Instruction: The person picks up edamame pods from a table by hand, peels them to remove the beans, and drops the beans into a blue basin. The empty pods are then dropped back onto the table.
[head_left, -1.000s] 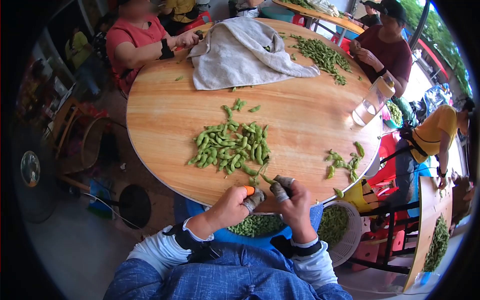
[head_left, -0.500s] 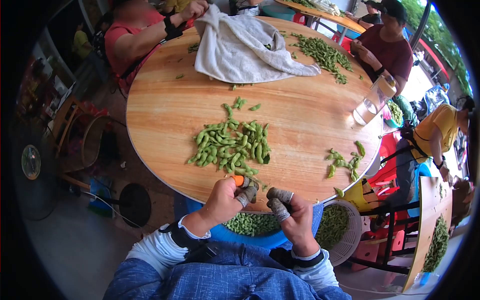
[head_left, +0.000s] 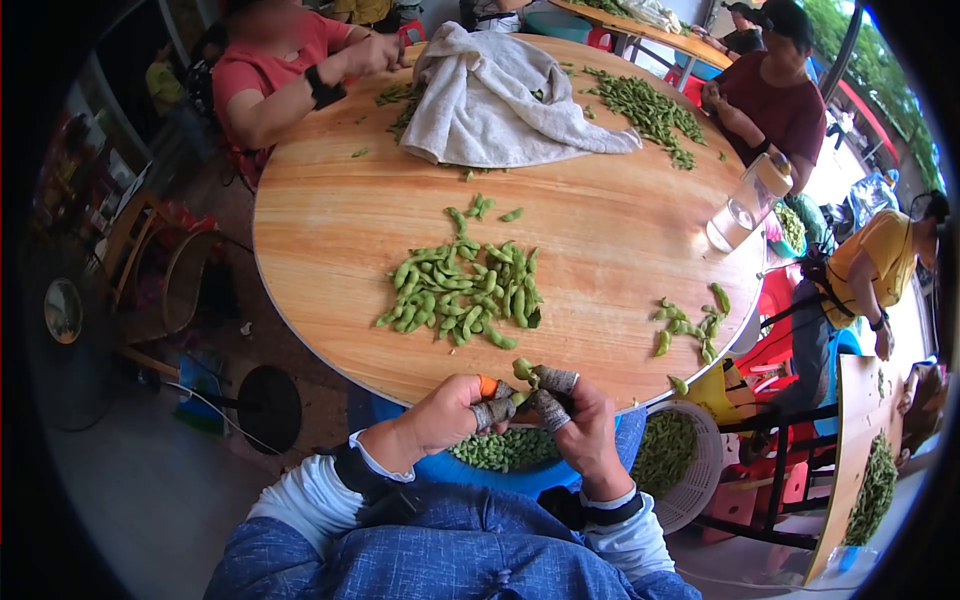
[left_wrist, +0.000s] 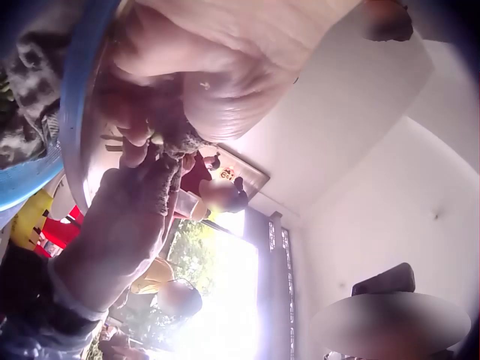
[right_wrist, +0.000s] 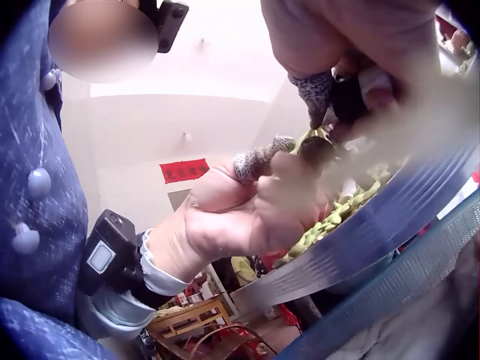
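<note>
Just over the near edge of the round wooden table (head_left: 330,225), my two hands meet at a green soybean pod (head_left: 522,370). My left hand (head_left: 445,415) pinches its lower end with cloth-wrapped fingertips, an orange band round one finger. From the other side, the wrapped thumb and finger of my right hand (head_left: 588,430) grip it. In the right wrist view, a bit of the pod (right_wrist: 301,139) shows between the wrapped fingertips. Beyond the hands lies a pile of soybean pods (head_left: 455,295). Below them, partly hidden, a blue basin (head_left: 440,468) contains shelled beans (head_left: 510,448).
A white basket (head_left: 708,470) of pods stands at the lower right. On the table are a small group of pods (head_left: 690,328), a water bottle (head_left: 735,220), a grey cloth (head_left: 500,105) and a further pod heap (head_left: 650,110). Other people sit round the far side.
A pod lay between the hands at first; the hands then parted slightly, and now they meet at a pod again. The person across has pulled the cloth's left side back, baring pods.
</note>
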